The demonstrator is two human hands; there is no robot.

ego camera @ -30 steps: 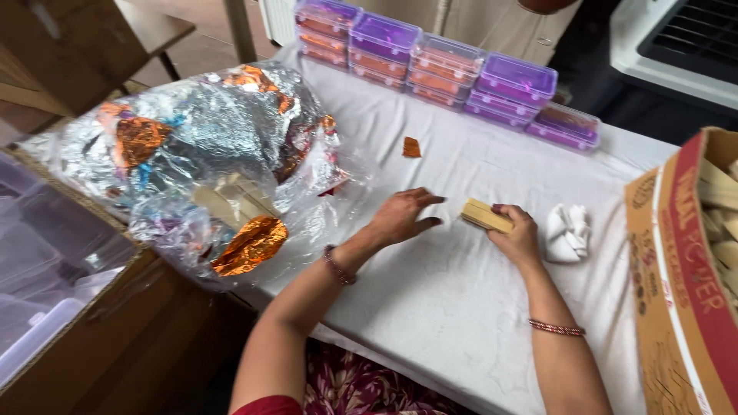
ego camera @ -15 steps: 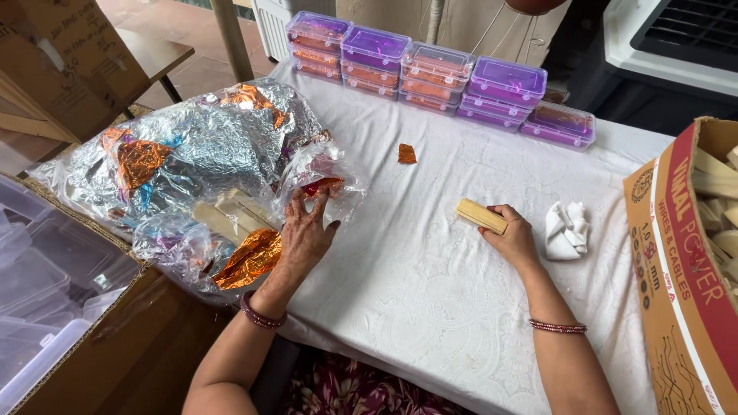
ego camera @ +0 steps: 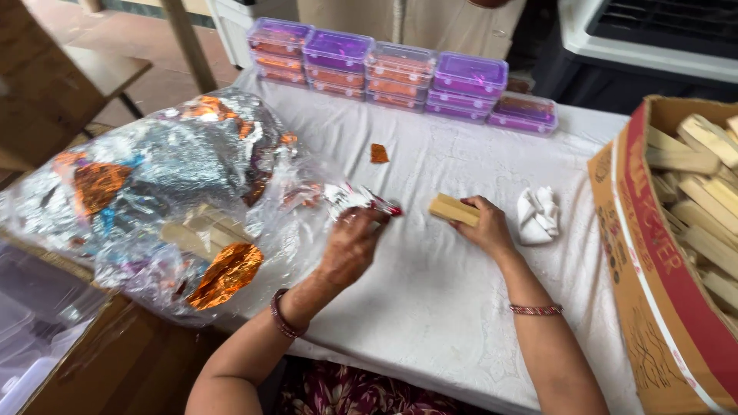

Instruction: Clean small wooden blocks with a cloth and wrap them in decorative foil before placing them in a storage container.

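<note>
Left hand pulled back from foil bag, now pinching foil sheet; right hand grips wooden block.

Foil wrapper pinched by left hand, wooden block gripped by right hand, white tablecloth beneath.

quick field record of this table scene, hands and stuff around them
left hand: pinching a silver foil sheet at the mouth of the foil bag
right hand: holding a tan block on the white tablecloth
beside right hand: crumpled white cloth
far edge: stacked purple-lidded boxes
right side: cardboard box of tan blocks
</note>
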